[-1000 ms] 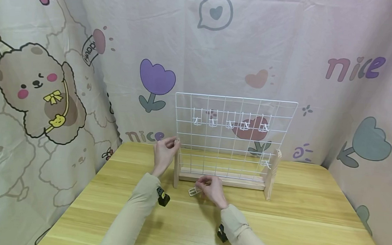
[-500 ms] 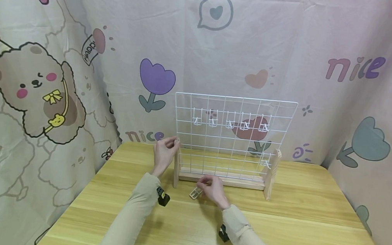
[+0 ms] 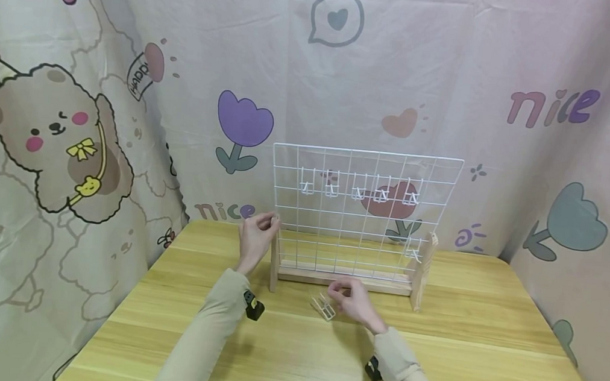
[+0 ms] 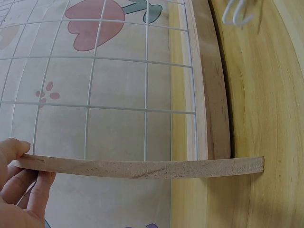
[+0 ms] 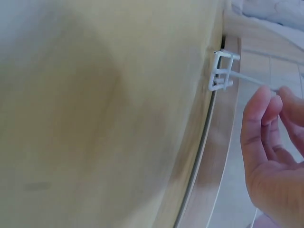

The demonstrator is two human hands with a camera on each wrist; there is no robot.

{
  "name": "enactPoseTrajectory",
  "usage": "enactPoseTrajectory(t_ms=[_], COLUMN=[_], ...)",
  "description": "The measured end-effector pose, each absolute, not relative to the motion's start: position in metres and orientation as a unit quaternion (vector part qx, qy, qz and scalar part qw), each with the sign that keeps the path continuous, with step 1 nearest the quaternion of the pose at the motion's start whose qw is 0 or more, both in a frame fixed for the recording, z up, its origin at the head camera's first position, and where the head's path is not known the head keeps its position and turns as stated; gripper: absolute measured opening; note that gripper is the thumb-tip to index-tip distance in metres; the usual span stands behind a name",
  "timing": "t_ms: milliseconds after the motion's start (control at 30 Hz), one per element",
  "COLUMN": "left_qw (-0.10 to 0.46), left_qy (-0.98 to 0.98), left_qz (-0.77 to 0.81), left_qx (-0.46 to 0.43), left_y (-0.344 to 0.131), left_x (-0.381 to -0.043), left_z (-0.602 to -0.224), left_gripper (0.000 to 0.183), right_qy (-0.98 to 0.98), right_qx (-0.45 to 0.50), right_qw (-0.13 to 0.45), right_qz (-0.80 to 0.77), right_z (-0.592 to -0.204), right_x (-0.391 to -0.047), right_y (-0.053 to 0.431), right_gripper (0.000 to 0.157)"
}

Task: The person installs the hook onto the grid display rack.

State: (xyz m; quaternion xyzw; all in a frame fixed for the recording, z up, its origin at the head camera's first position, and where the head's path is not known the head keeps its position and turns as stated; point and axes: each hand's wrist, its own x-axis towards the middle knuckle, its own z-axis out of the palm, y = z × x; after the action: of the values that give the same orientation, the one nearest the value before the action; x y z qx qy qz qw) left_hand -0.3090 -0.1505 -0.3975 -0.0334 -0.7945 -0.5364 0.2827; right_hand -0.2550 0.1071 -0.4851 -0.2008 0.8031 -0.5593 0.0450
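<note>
My right hand pinches the end of a white wire hook between thumb and fingertips. In the head view the hook's rectangular frame hangs low over the table, in front of the stand. The left hand holds the top of the stand's left wooden upright, thumb on one side and fingers on the other. Between the two uprights stands a white wire grid panel, leaning slightly back. Several white hooks hang in a row on its upper part.
One more hook sits low at the grid's right, near the right wooden upright. A wooden crossbar joins the uprights at the bottom. The wood-grain table reaches back to a printed curtain.
My right hand has shifted right and slightly toward me, carrying the hook along. The hook has turned, its frame now pointing down and to the right. The left hand stays put.
</note>
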Motion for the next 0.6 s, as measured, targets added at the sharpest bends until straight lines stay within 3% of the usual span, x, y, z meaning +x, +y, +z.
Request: enactPoseTrajectory(t_ms=[367,600], left_qw=[0.281,0.267], left_qy=[-0.792,-0.793], left_qz=[-0.542,-0.547], left_qx=[-0.029,-0.027], left_y=[-0.150,-0.150], left_x=[-0.309,-0.308], left_z=[-0.396,-0.396], left_gripper=[0.029,0.029], right_qy=[0.817,0.807], right_qx=[-0.234,-0.248], right_qw=[0.069,0.132], right_qz=[-0.522,-0.519], right_z=[-0.487,-0.492], right_x=[-0.253,-0.258], right_y=[0.131,0.138], right_gripper=[0.019,0.038])
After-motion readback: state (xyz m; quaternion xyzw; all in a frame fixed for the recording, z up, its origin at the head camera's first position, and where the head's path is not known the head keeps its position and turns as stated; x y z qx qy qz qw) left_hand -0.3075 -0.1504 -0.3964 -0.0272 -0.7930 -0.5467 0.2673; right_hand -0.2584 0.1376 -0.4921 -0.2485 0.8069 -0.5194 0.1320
